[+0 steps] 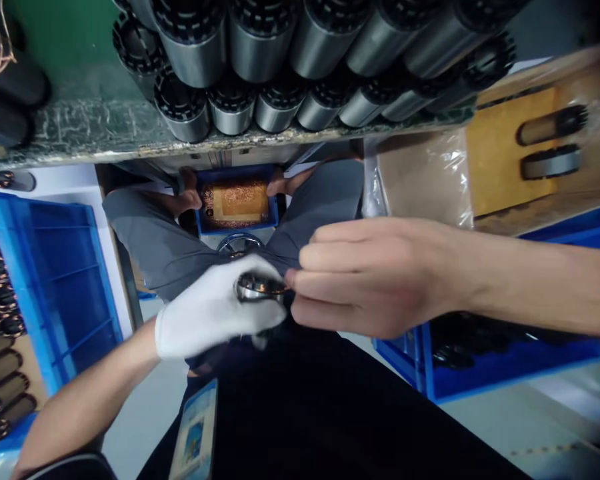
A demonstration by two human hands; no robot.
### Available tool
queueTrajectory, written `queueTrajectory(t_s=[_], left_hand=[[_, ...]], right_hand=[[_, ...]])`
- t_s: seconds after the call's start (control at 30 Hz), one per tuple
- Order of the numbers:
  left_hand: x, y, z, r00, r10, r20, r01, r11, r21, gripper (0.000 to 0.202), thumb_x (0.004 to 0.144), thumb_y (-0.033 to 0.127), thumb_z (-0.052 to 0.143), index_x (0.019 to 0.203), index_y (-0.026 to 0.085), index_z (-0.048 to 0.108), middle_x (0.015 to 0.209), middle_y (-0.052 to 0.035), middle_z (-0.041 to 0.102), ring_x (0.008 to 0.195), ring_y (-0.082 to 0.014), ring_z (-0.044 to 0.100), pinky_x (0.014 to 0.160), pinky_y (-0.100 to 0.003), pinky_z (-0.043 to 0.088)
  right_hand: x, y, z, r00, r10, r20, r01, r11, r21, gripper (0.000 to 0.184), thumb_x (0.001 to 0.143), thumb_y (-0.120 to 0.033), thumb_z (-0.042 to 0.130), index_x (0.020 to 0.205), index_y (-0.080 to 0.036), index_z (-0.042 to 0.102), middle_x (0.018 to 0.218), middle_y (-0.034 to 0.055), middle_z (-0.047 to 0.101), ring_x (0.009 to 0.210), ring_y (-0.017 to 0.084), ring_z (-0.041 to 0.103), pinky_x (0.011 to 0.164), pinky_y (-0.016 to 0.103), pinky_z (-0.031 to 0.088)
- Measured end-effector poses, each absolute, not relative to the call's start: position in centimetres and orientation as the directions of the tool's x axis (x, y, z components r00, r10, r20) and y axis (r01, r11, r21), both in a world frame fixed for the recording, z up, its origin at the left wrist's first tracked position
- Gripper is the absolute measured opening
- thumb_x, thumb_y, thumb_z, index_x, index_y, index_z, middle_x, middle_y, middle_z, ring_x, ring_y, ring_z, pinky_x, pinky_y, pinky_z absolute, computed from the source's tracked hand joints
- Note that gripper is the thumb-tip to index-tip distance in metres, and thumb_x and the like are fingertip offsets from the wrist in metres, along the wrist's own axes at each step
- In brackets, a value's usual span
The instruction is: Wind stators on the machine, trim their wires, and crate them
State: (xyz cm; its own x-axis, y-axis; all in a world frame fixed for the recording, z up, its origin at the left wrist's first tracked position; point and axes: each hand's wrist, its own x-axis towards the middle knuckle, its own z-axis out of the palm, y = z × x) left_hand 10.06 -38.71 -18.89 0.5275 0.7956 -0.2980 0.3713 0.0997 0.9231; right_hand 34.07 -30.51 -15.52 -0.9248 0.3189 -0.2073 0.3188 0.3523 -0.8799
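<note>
My left hand (213, 310), in a white glove, is closed around a small cylindrical metal motor part (258, 287) with a shiny rim and copper winding inside. My bare right hand (375, 277) comes in from the right, and its pinched fingertips touch the part's right end. Both hands are above my lap, over grey trousers (155, 243) and a dark garment. Below them, between my feet, a small blue tray (236, 203) holds copper-coloured material.
Several stacked metal cylinders (260, 60) lie on a worn green bench edge (95, 130) at the top. A blue crate (55, 280) with wound parts stands at the left, another blue crate (480, 373) at the right. A plastic-wrapped cardboard box (510, 153) holds two cylinders.
</note>
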Motion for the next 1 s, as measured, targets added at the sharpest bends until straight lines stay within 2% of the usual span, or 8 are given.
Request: queueTrajectory(t_s=[0.13,0.23,0.37,0.5,0.63,0.77,0.9,1.0], left_hand=[[9.8,-39.5,-19.0,0.451,0.862,-0.229,0.438,0.01,0.899,0.028,0.092,0.028,0.077,0.12,0.023,0.074,0.109,-0.0063,0.084,0.093,-0.0261,0.081,0.085,-0.04,0.069],[10.2,-38.7,-18.4,0.409,0.91,0.061,0.575,-0.309,0.758,0.011,0.097,0.025,0.07,0.108,0.023,0.073,0.1,-0.0071,0.081,0.092,-0.0263,0.079,0.109,-0.052,0.065],[10.7,-37.6,-17.8,0.503,0.842,0.196,0.541,-0.484,0.688,0.012,0.095,0.022,0.064,0.084,0.026,0.065,0.072,-0.0015,0.066,0.063,-0.0212,0.062,0.088,-0.047,0.066],[10.3,-38.5,-18.3,0.427,0.899,-0.094,0.545,-0.173,0.82,0.015,0.085,0.028,0.076,0.099,0.026,0.074,0.083,-0.0016,0.076,0.07,-0.0224,0.07,0.08,-0.042,0.066],[9.6,-39.8,-18.9,0.5,0.788,-0.36,0.394,0.163,0.905,0.022,0.093,0.024,0.07,0.115,0.025,0.072,0.087,0.001,0.079,0.07,-0.0193,0.075,0.068,-0.032,0.064],[9.3,-39.6,-18.7,0.339,0.936,0.098,0.582,-0.29,0.759,0.026,0.092,0.023,0.079,0.118,0.026,0.075,0.119,-0.0074,0.085,0.111,-0.0287,0.082,0.113,-0.05,0.064],[9.6,-39.1,-18.3,0.445,0.878,0.176,0.572,-0.429,0.699,0.017,0.096,0.025,0.071,0.112,0.026,0.076,0.097,-0.0046,0.084,0.088,-0.026,0.082,0.111,-0.053,0.065],[9.9,-40.0,-18.5,0.436,0.897,0.077,0.596,-0.352,0.722,0.032,0.095,0.029,0.077,0.126,0.025,0.074,0.122,-0.0113,0.086,0.112,-0.0325,0.084,0.111,-0.053,0.066]], right_hand=[[35.3,-29.1,-14.6,-0.89,0.438,-0.126,0.352,0.485,-0.801,0.032,0.113,-0.041,0.065,0.084,-0.027,0.065,0.09,0.0011,0.065,0.084,0.02,0.061,0.075,0.037,0.051],[36.2,-28.7,-15.6,-0.802,0.357,-0.479,0.488,-0.071,-0.87,0.04,0.093,-0.058,0.091,0.106,-0.025,0.073,0.111,0.0049,0.078,0.099,0.023,0.075,0.081,0.036,0.061],[35.7,-30.1,-17.3,-0.78,-0.041,-0.624,0.503,-0.635,-0.587,0.044,0.098,-0.062,0.084,0.092,-0.022,0.066,0.076,-0.004,0.066,0.067,0.014,0.065,0.067,0.029,0.058],[34.7,-31.4,-16.5,-0.849,0.343,-0.403,0.395,-0.095,-0.914,0.045,0.111,-0.045,0.066,0.076,-0.025,0.047,0.065,-0.0084,0.037,0.059,0.011,0.033,0.057,0.028,0.033],[35.1,-30.5,-15.2,-0.901,0.43,-0.055,0.29,0.503,-0.814,0.043,0.114,-0.026,0.053,0.072,-0.025,0.044,0.074,-0.0019,0.047,0.071,0.016,0.045,0.068,0.034,0.041],[36.3,-29.2,-15.8,-0.828,0.455,-0.328,0.45,0.19,-0.872,0.036,0.096,-0.055,0.089,0.099,-0.024,0.07,0.115,0.0058,0.074,0.104,0.024,0.073,0.082,0.035,0.059],[35.9,-29.8,-16.6,-0.784,0.009,-0.621,0.533,-0.505,-0.679,0.042,0.098,-0.062,0.083,0.099,-0.023,0.068,0.088,-0.0002,0.078,0.067,0.015,0.07,0.059,0.026,0.051],[35.0,-30.7,-16.4,-0.831,0.217,-0.511,0.456,-0.261,-0.851,0.04,0.109,-0.051,0.071,0.084,-0.024,0.057,0.066,-0.0056,0.062,0.053,0.011,0.051,0.053,0.026,0.036]])
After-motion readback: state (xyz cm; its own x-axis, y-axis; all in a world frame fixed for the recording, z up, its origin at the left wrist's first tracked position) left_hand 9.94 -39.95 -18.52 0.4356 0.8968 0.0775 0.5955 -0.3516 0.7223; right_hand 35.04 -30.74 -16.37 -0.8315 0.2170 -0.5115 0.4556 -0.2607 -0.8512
